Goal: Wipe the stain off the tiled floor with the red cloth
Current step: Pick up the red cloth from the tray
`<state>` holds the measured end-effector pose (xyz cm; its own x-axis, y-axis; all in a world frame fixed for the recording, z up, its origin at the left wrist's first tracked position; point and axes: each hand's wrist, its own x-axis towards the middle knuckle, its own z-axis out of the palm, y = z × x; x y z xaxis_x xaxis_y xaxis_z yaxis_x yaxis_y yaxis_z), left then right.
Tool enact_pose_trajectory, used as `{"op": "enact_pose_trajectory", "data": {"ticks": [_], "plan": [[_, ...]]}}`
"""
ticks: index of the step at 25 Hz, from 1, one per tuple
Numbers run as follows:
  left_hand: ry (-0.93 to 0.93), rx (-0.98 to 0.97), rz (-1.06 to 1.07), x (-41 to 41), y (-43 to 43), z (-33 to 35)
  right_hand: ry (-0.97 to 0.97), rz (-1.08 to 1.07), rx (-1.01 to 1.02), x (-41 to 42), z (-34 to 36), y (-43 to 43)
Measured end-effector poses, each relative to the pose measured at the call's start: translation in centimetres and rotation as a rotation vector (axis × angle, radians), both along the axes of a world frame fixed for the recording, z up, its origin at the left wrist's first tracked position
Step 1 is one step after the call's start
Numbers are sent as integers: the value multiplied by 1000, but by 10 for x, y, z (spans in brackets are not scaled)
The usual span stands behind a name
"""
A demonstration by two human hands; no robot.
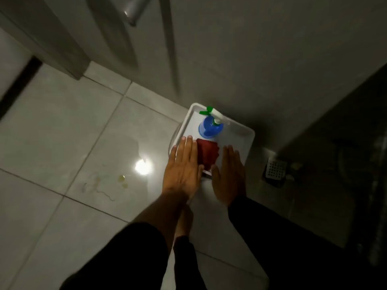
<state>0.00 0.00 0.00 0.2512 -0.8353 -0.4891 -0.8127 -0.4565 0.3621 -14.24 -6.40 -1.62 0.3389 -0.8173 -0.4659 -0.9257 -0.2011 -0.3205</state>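
A folded red cloth [207,152] lies on a white tray [238,143] that stands by the wall. My left hand [182,166] is flat and open just left of the cloth, its fingers over the tray's left edge. To the right of the cloth my right hand [229,174] is open too, palm down, holding nothing. The stain [122,181], yellowish drops with thin smeared lines, sits on the pale tiled floor [62,126] to the left of my hands.
A blue spray bottle [210,126] with a green and white nozzle stands on the tray behind the cloth. A square floor drain [275,169] lies to the right. A door with a metal handle [134,9] is ahead. My bare foot [184,222] is below my hands.
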Motion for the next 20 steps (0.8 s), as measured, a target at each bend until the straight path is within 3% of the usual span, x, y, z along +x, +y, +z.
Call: {"op": "enact_pose_trajectory", "data": {"ticks": [4, 7, 10, 16, 20], "plan": [[100, 76, 246, -6, -58, -81, -32, -390, 262, 19, -97, -57], [126, 223, 400, -19, -94, -119, -46, -557, 337, 29, -141, -68], [224, 291, 546, -16, -112, -140, -260, -822, 372, 33, -162, -75], [561, -22, 827, -8, -95, -105, -766, -1173, 266, 28, -104, -52], [984, -193, 1097, 25, -21, -69, -839, -1036, 572, 48, -42, -3]]}}
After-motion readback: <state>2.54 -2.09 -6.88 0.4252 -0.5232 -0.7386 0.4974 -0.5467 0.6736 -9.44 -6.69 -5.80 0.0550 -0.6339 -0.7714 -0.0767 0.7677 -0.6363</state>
